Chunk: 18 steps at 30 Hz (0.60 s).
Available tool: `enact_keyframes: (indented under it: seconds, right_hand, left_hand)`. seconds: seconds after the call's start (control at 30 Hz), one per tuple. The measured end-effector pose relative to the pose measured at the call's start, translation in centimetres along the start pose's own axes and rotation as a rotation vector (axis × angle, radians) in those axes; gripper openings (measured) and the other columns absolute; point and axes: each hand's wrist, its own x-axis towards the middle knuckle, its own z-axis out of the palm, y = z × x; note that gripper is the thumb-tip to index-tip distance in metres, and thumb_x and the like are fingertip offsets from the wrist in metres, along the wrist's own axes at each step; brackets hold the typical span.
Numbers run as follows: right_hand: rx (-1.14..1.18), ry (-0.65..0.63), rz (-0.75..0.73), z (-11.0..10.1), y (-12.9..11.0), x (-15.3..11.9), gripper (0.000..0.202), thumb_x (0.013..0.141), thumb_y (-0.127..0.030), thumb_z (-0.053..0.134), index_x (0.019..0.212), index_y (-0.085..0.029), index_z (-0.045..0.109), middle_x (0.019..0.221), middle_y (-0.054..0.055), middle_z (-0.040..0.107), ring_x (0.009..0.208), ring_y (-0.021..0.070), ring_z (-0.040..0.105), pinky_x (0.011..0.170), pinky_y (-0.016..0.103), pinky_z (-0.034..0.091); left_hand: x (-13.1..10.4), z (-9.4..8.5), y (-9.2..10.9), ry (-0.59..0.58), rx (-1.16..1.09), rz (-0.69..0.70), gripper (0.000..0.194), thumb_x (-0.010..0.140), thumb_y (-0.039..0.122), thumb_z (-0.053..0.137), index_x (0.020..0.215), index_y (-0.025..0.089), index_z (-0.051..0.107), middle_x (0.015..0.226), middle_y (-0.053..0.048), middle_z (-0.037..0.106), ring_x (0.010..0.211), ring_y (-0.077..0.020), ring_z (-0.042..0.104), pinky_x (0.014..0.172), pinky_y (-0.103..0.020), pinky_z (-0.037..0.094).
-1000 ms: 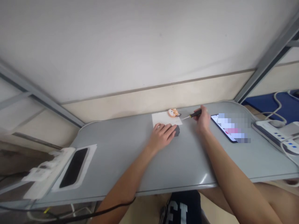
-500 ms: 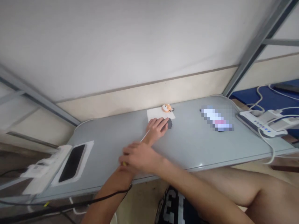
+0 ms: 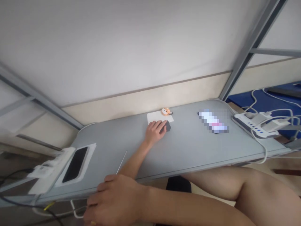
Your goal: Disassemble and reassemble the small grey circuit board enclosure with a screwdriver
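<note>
Where the left end of the desk (image 3: 183,147) meets the frame, a white strip (image 3: 53,178) with plugs lies beside a dark phone (image 3: 75,164) on a white sheet (image 3: 91,151). To the right of these, at the desk's near edge, the right hand (image 3: 115,197) reaches across in front of the left forearm; whether they touch I cannot tell. Its fingers are curled closed around the screwdriver (image 3: 121,162), whose handle is hidden. The bare shaft's long axis slants away from the body and a little rightward, its tip well short of the grey block (image 3: 166,126).

That block lies beyond the tip and to its right, directly under the left hand (image 3: 154,132), much the nearer of the two. The left fingers are bent over it, covering most of it, so neither its long axis nor how firmly they clasp it can be told. Just behind sit the paper (image 3: 153,117) and the dog figure (image 3: 166,111). Well to the right are a lit phone (image 3: 213,122), its screen blurred, and a power strip (image 3: 255,125).
</note>
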Motion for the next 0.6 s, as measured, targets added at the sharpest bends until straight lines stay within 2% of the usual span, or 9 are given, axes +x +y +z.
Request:
enact_keyframes:
  seconds: [0.1,0.2,0.27,0.33,0.4,0.47,0.53,0.6]
  right_hand:
    - [0.001,0.014,0.018,0.0,0.3,-0.3,0.033,0.085,-0.050,0.075,0.103,-0.022,0.076,0.101,0.000,0.076,0.092,0.0203,0.068,0.083,0.036,0.047]
    - [-0.059,0.082,0.122,0.6,1.9,-1.7,0.025,0.090,-0.042,0.068,0.096,-0.019,0.076,0.093,0.005,0.075,0.087,0.0230,0.068,0.082,0.038,0.046]
    - [-0.080,0.105,0.212,1.0,3.0,-2.8,0.029,0.090,-0.044,0.065,0.096,-0.017,0.076,0.089,0.006,0.074,0.084,0.0247,0.068,0.080,0.040,0.045]
    - [-0.074,0.130,0.282,1.2,3.6,-3.2,0.027,0.091,-0.039,0.063,0.098,-0.017,0.077,0.091,0.006,0.075,0.085,0.0246,0.068,0.082,0.040,0.045]
    - [-0.005,0.137,0.307,1.2,3.5,-2.7,0.029,0.093,-0.042,0.061,0.101,-0.020,0.077,0.095,0.004,0.077,0.087,0.0226,0.069,0.084,0.039,0.045]
    - [0.102,0.081,0.254,1.1,3.0,-1.3,0.030,0.091,-0.046,0.064,0.106,-0.024,0.077,0.098,0.000,0.078,0.091,0.0194,0.070,0.083,0.036,0.046]
    - [0.183,-0.025,0.108,1.2,2.4,0.3,0.030,0.087,-0.039,0.068,0.114,-0.028,0.075,0.105,-0.005,0.078,0.096,0.0151,0.071,0.078,0.030,0.046]
    - [0.181,-0.140,-0.003,1.4,2.2,1.5,0.029,0.086,-0.042,0.072,0.112,-0.030,0.074,0.109,-0.008,0.078,0.096,0.0126,0.071,0.075,0.028,0.047]
  left_hand:
    - [0.0,-0.1,0.1,-0.014,0.009,-0.006,0.030,0.099,0.025,0.057,0.126,0.024,0.071,0.102,-0.006,0.078,0.087,-0.0226,0.069,0.079,-0.037,0.049]
    - [0.0,0.0,0.1,-0.022,-0.011,-0.018,0.031,0.099,0.025,0.057,0.126,0.024,0.071,0.103,-0.007,0.078,0.088,-0.0227,0.069,0.080,-0.037,0.049]
    - [-0.1,0.0,0.1,-0.022,-0.030,-0.029,0.030,0.099,0.025,0.057,0.125,0.025,0.071,0.103,-0.006,0.078,0.089,-0.0226,0.069,0.081,-0.037,0.050]
    - [-0.1,0.1,0.0,-0.020,-0.043,-0.038,0.030,0.099,0.025,0.057,0.125,0.025,0.071,0.102,-0.006,0.077,0.089,-0.0225,0.069,0.081,-0.037,0.050]
    - [-0.1,0.1,0.0,-0.016,-0.048,-0.035,0.030,0.099,0.025,0.057,0.125,0.025,0.071,0.102,-0.006,0.077,0.089,-0.0225,0.069,0.082,-0.037,0.050]
    - [0.0,0.1,0.0,-0.014,-0.046,-0.027,0.030,0.099,0.025,0.058,0.126,0.025,0.071,0.103,-0.006,0.077,0.089,-0.0224,0.070,0.082,-0.037,0.050]
    - [0.0,0.0,-0.1,-0.015,-0.036,-0.027,0.030,0.099,0.025,0.058,0.125,0.025,0.071,0.103,-0.007,0.078,0.089,-0.0222,0.070,0.082,-0.037,0.051]
    - [0.1,0.0,-0.1,-0.013,-0.026,-0.028,0.029,0.099,0.025,0.058,0.124,0.025,0.072,0.103,-0.007,0.078,0.089,-0.0223,0.070,0.082,-0.037,0.051]
